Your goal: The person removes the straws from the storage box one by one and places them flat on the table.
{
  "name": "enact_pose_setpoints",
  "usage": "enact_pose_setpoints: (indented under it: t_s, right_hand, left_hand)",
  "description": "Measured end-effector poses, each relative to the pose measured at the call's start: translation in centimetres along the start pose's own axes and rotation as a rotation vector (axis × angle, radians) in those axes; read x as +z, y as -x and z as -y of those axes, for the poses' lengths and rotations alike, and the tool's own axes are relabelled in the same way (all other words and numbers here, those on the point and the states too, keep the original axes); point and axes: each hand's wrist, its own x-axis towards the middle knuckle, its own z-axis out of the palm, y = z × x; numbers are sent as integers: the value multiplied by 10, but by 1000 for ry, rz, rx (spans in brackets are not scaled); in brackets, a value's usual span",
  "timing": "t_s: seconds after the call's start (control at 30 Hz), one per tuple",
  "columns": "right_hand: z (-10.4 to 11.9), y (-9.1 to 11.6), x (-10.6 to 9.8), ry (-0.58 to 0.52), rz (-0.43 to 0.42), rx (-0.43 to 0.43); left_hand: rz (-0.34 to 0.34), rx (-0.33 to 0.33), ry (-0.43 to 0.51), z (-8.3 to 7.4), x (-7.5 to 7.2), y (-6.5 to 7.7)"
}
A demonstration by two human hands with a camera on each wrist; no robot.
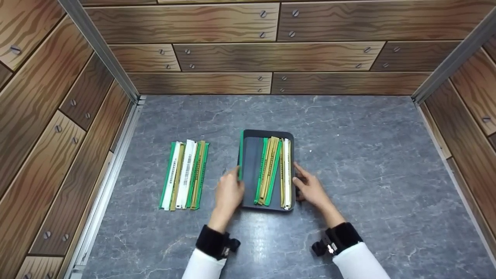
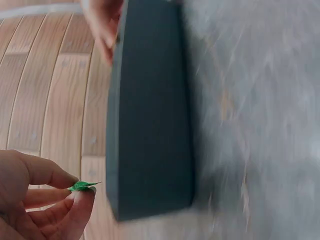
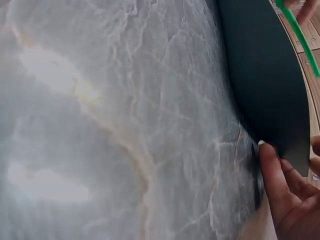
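My left hand point(image 1: 229, 190) pinches a long, thin green stick packet point(image 1: 241, 149) between thumb and fingers. The packet stands upright along the left rim of a dark rectangular tray point(image 1: 248, 170); its near end point(image 2: 82, 186) shows in the left wrist view. My right hand point(image 1: 313, 190) touches the tray's right outer wall, with its fingertips spread between the rim and the base. Inside the tray lie a leaning bunch of green and gold stick packets point(image 1: 268, 170) and, along the right wall, white and gold packets point(image 1: 286, 174).
Left of the tray, a row of several green, white and gold stick packets point(image 1: 184, 176) lies side by side on the grey marbled table point(image 1: 368, 155). Wood-patterned panels point(image 1: 232, 58) enclose the back and both sides. A metal rail point(image 1: 104, 186) runs along the left edge.
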Motion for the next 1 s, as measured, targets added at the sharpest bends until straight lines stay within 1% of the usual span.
enact_pose_setpoints:
  t_s: [0.13,0.23,0.3,0.4,0.57,0.7,0.8,0.9,1.0]
  right_hand:
    - [-1,9,0,-85,49,68]
    - [-2,14,0,-94,81,79]
    - [-2,17,0,-106,87,81]
    - [-3,19,1,-116,82,78]
    - [-4,19,1,-110,65,83]
    - [-3,19,0,-98,67,84]
    - [1,20,-1,-86,60,86]
    - [11,24,-4,-74,53,88]
    - [27,30,-7,-70,66,90]
  left_hand:
    - [-67,-56,29,20,-20,2]
    - [-95,-121,36,38,-33,3]
    - [-102,-169,36,50,-41,4]
    - [-99,-243,6,68,-51,6]
    - [-76,-343,-66,92,-63,10]
    - [-43,-407,-114,103,-70,12]
    - [-20,-431,-150,106,-74,13]
    - [-7,-432,-174,108,-75,13]
    - [-6,-407,-182,109,-72,12]
